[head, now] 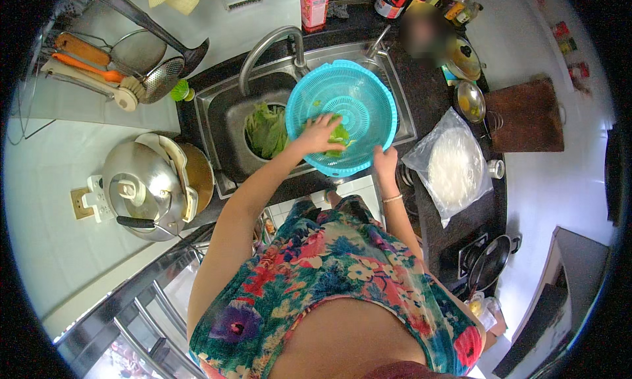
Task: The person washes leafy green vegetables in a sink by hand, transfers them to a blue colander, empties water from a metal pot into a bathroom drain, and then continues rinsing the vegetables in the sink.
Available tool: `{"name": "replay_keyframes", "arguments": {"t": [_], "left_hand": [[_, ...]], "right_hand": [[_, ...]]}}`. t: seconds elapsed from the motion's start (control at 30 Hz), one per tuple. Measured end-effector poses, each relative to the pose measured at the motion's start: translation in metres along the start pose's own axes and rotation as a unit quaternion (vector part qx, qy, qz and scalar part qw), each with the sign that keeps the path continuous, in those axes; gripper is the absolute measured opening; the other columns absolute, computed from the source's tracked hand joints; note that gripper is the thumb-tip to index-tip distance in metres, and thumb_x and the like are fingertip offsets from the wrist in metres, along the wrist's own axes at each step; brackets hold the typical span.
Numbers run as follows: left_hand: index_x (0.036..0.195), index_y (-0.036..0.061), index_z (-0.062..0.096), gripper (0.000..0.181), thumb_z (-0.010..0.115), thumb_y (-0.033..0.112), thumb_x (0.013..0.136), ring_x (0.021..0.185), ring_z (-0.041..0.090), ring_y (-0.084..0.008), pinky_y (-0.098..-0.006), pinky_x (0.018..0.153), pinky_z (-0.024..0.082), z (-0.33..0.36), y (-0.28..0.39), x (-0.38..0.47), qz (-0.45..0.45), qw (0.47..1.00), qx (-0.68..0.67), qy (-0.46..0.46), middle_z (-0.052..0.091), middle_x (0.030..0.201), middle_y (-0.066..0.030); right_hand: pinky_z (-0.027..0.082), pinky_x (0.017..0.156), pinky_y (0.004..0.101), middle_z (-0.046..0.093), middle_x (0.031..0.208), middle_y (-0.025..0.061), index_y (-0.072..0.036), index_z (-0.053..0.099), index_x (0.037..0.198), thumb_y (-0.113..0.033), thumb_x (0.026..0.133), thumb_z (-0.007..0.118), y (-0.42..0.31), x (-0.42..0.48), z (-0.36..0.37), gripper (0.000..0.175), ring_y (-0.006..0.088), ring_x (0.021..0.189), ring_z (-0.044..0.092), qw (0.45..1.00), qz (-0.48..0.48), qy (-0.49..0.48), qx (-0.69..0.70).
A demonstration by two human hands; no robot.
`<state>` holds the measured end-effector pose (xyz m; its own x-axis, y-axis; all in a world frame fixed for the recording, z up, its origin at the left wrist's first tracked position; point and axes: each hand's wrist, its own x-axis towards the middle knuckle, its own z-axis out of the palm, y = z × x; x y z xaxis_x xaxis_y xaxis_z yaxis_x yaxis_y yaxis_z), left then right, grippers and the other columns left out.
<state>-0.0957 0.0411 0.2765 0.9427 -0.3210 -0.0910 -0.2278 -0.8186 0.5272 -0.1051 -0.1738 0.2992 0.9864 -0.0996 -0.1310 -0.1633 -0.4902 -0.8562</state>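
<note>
A blue plastic colander point(368, 90) lies over the right part of the steel double sink point(222, 95). My left hand point(321, 133) reaches inside it, fingers spread, on some green leafy vegetables point(337, 132); whether it grips any leaf cannot be told. With my right hand point(385, 159) I grip the near right rim of the colander. More leafy greens point(266, 131) lie in the left basin, in a round container or opening partly hidden by the colander. The curved faucet point(269, 36) arches over the left basin.
A clear plastic bag of white noodle-like food point(452, 167) lies on the right counter, with a frying pan point(490, 263), a brown board point(526, 115) and a metal bowl point(469, 101) around it. Large metal pots point(143, 186) stand left. Utensils, including a ladle point(195, 56), hang upper left.
</note>
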Motion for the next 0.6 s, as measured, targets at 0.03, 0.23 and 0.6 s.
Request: {"name": "replay_keyframes", "arguments": {"t": [0.03,0.23,0.6], "left_hand": [[0.125,0.0166,0.032,0.074,0.065,0.042,0.063,0.117,0.029,-0.0332,-0.0564,0.089,0.026,0.0,0.005,-0.005,0.0,1.0,0.001,-0.002,0.027,0.128,-0.015],[0.117,0.0214,0.04,0.059,0.065,0.017,0.064,0.101,0.041,-0.0416,-0.0471,0.083,0.038,0.022,-0.001,-0.017,-0.068,0.992,-0.047,-0.093,0.029,0.118,-0.0226],[0.107,0.0023,0.048,0.047,0.063,0.009,0.063,0.1,0.046,-0.0346,-0.038,0.085,0.038,-0.009,-0.024,-0.027,-0.077,0.964,-0.177,0.183,0.05,0.104,-0.0201]], "right_hand": [[0.044,0.064,0.039,0.058,0.072,0.0211,0.004,0.056,0.082,-0.012,0.07,0.051,0.001,0.0,0.0,0.02,0.0355,0.072,0.057,1.0,0.006,0.009,-0.019],[0.043,0.063,0.0421,0.057,0.072,0.0231,0.004,0.056,0.081,-0.015,0.07,0.053,0.001,-0.002,0.009,0.022,0.0392,0.073,0.055,0.996,-0.024,0.027,-0.082],[0.043,0.064,0.0377,0.058,0.073,0.0219,0.005,0.057,0.083,-0.013,0.072,0.052,0.01,0.003,0.015,0.022,0.0348,0.072,0.058,0.997,-0.022,0.03,-0.074]]}}
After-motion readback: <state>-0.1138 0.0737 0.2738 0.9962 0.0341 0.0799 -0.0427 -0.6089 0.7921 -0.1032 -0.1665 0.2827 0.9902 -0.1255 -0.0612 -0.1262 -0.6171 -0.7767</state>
